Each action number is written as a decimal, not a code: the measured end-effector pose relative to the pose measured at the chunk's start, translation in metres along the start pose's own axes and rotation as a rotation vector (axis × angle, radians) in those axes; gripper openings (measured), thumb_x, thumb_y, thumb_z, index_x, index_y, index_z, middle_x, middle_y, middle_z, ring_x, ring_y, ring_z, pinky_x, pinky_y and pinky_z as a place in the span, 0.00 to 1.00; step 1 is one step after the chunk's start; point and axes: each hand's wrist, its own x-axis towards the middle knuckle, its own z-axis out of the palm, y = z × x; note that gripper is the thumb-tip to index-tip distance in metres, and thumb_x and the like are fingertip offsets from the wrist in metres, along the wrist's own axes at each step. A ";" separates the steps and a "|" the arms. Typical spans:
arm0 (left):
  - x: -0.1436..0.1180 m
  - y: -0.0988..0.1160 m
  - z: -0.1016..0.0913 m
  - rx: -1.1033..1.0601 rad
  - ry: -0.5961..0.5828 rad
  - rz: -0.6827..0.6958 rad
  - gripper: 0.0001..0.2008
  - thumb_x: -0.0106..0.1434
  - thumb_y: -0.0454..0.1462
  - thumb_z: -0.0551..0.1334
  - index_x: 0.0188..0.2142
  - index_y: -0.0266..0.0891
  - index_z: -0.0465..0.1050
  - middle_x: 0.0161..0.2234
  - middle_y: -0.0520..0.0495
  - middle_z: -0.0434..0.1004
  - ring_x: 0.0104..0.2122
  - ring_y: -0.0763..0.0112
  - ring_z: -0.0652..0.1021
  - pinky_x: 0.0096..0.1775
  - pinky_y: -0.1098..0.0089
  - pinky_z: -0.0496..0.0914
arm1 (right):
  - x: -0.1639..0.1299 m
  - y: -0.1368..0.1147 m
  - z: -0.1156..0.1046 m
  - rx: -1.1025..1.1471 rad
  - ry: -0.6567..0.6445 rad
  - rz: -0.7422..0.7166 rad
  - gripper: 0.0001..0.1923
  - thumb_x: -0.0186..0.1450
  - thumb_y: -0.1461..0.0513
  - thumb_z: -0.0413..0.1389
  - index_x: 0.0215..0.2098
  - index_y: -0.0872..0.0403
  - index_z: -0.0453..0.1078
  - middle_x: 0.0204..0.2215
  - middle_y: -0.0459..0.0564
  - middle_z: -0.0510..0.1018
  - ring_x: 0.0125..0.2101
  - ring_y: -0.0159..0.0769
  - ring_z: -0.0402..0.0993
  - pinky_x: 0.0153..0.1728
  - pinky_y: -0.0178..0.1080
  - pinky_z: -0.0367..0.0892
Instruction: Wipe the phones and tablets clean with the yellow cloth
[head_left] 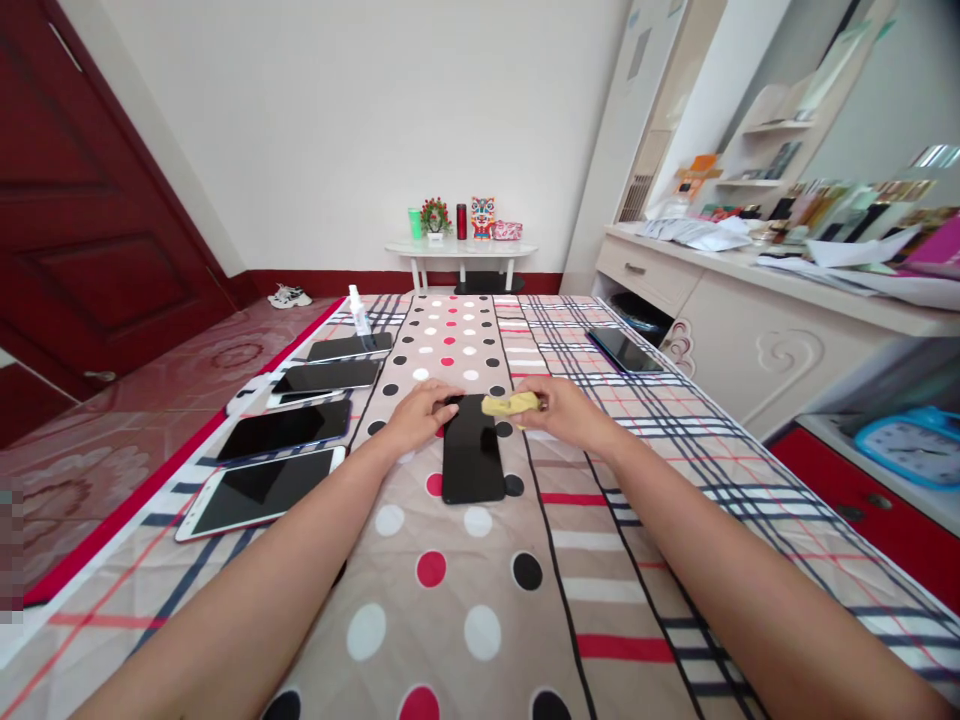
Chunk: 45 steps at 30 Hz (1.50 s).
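In the head view, the black phone [474, 455] lies flat, screen up, on the patterned cover [457, 595], its long side running away from the person. It is probably fairly light and stiff, with a smooth face that may slide under a push and glass that a knock could crack. The long side edges look like the best hold, with the fingers kept off the screen.

The left hand [421, 412] is at the black phone's far left corner, fingers loosely curled and thumb along the edge; I cannot tell whether they pinch it or just steady it. The right hand [559, 408] is just right of the black phone's far end, fingers closed around a folded yellow cloth [511, 404]. The cloth looks soft and limp, and its free end reaches over the phone's far right corner; whether it touches the glass is unclear.

Left of the black phone lies a row of four phones, the nearest a white phone [259, 495], with a spray bottle [358, 312] beyond them. Another phone [625, 350] lies well off to its far right.
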 end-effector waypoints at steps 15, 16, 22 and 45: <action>-0.005 -0.001 0.006 -0.569 -0.037 -0.120 0.22 0.57 0.42 0.63 0.49 0.33 0.74 0.43 0.39 0.81 0.45 0.59 0.78 0.48 0.60 0.70 | -0.033 -0.075 0.047 -0.259 -0.341 -0.355 0.05 0.62 0.65 0.58 0.37 0.53 0.69 0.37 0.46 0.71 0.34 0.31 0.67 0.34 0.33 0.58; -0.005 -0.001 0.006 -0.578 -0.047 -0.130 0.23 0.58 0.42 0.63 0.51 0.34 0.73 0.43 0.39 0.81 0.44 0.59 0.78 0.48 0.60 0.70 | -0.030 -0.073 0.049 -0.259 -0.344 -0.383 0.03 0.63 0.64 0.57 0.36 0.53 0.71 0.36 0.45 0.71 0.34 0.30 0.67 0.35 0.32 0.58; -0.006 0.004 0.008 -0.620 -0.064 -0.123 0.24 0.58 0.44 0.64 0.51 0.35 0.73 0.43 0.41 0.81 0.44 0.61 0.78 0.46 0.63 0.70 | 0.000 -0.020 0.046 -0.426 0.080 -0.132 0.10 0.66 0.65 0.50 0.39 0.54 0.74 0.40 0.51 0.71 0.38 0.35 0.67 0.37 0.34 0.59; -0.003 0.006 0.008 -0.676 -0.002 -0.202 0.32 0.59 0.52 0.62 0.56 0.34 0.69 0.40 0.40 0.81 0.42 0.59 0.78 0.50 0.59 0.67 | -0.009 -0.045 0.062 -0.606 -0.055 -0.302 0.15 0.69 0.63 0.46 0.36 0.56 0.74 0.37 0.53 0.71 0.32 0.34 0.64 0.33 0.36 0.58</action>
